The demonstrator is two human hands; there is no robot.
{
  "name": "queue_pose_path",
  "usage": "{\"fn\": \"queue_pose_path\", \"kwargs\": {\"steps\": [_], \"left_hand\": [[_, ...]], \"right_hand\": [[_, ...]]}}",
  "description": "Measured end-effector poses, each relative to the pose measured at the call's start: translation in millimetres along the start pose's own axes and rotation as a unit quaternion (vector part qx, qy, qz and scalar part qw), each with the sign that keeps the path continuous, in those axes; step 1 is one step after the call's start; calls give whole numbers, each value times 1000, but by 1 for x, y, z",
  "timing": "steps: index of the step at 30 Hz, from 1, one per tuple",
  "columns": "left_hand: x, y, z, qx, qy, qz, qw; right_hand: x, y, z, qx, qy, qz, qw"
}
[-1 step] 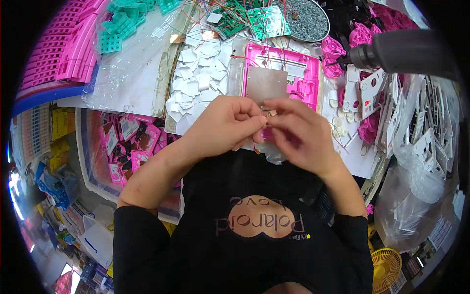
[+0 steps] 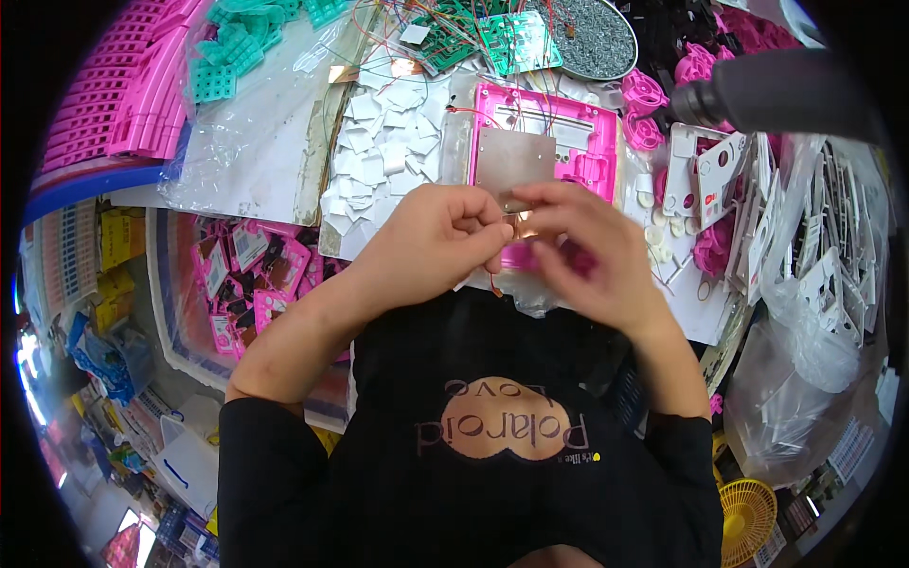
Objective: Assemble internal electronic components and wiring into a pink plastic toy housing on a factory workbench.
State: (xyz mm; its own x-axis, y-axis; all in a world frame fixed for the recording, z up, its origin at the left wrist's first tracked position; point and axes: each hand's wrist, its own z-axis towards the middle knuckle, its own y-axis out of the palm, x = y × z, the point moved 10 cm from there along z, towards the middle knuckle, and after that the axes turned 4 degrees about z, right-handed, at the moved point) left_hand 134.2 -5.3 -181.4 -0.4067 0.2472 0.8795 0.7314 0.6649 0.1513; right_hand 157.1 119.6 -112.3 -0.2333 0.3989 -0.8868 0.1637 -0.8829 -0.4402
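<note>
Head view: both hands meet at the frame's centre over a pink plastic housing (image 2: 587, 142).

Left hand (image 2: 431, 241) and right hand (image 2: 587, 246) pinch a small coppery piece (image 2: 518, 224), fingertips pressed together; the metal plate (image 2: 514, 166) lies just above, equally near both.

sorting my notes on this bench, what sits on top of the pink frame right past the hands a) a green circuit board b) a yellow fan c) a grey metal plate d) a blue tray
c, a flat grey metal plate lies on the pink frame just beyond the left hand and right hand.
</note>
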Motion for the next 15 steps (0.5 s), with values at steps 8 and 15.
{"fn": "queue_pose_path", "kwargs": {"steps": [8, 15], "left_hand": [[9, -7, -1, 12, 50, 32, 998], [9, -6, 1, -21, 10, 36, 999]], "right_hand": [[28, 5, 13, -65, 99, 93, 989], [22, 6, 17, -88, 119, 52, 988]]}}
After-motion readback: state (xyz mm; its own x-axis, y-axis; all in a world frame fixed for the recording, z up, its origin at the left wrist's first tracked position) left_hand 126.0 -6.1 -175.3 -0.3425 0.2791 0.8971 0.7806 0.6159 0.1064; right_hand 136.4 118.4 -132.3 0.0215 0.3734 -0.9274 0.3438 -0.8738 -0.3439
